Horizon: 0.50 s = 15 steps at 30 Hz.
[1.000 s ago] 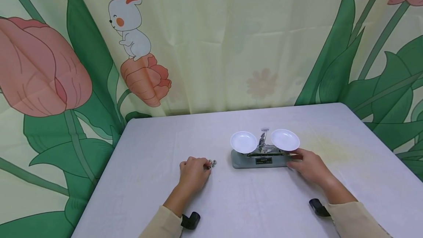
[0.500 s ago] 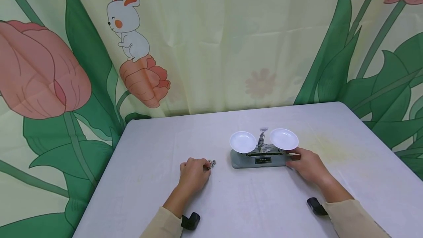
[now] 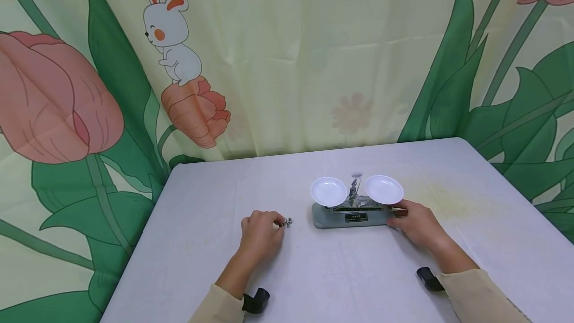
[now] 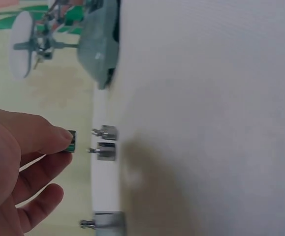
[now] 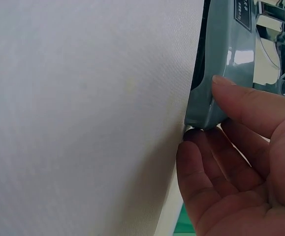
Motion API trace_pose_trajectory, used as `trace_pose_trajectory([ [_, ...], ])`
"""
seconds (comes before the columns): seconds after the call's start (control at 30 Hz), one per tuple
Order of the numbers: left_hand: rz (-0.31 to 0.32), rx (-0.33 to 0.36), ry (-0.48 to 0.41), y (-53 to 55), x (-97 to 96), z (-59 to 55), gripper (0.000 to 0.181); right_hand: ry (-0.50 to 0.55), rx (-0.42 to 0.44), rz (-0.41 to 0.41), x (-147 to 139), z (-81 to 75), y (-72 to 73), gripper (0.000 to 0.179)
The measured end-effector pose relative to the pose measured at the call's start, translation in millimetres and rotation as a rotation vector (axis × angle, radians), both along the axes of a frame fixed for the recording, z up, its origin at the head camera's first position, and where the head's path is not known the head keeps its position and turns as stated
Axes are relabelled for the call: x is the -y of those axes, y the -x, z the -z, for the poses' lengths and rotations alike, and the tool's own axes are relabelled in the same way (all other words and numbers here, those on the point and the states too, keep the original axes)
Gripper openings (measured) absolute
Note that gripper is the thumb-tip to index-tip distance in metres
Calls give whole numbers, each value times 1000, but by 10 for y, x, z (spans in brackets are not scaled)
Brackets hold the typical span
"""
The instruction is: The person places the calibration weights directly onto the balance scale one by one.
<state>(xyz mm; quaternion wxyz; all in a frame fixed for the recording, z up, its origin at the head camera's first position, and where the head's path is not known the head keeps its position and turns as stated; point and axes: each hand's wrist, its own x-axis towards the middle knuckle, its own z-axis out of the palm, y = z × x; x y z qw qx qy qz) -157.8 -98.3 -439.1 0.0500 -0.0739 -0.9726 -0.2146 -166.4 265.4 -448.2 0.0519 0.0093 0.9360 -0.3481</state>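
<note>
A grey balance scale (image 3: 332,217) with two white pans stands on the white-covered table. My left hand (image 3: 261,236), left of the scale, pinches a small metal weight (image 4: 72,141) between thumb and forefinger; the other fingers are loosely curled. In the left wrist view, the held weight is apart from the tabletop, and its upper end is hidden by the fingertips. Beside that hand, knobbed metal weights (image 4: 107,151) stand upright on the table. My right hand (image 3: 419,226) grips the scale's right end, with the thumb (image 5: 226,86) on the front of the base and the fingers behind its end.
The scale's left pan (image 3: 329,192) and right pan (image 3: 384,190) sit high on either side of the metal pointer stand (image 3: 355,184). Behind the table (image 3: 215,188) hangs a curtain (image 3: 278,64) printed with tulips and a rabbit.
My left hand has risen slightly and shifted a little left, while its fingers stay close to the standing weights. My right hand stays on the scale. The head view has tilted slightly.
</note>
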Motion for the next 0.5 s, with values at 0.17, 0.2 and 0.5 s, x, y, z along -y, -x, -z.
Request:
trace_pose_trajectory([
  [0.17,37,-46,-45,-22,10,-187,9,2,6,2,6,-7,-2,59],
  [0.2,45,-54,-54,-24,10,-221,9,1,9,4,7,-10,-2,59],
  [0.5,136,-43,-143,-27,-9,-402,11,-5,33,18,11,-23,0,60],
])
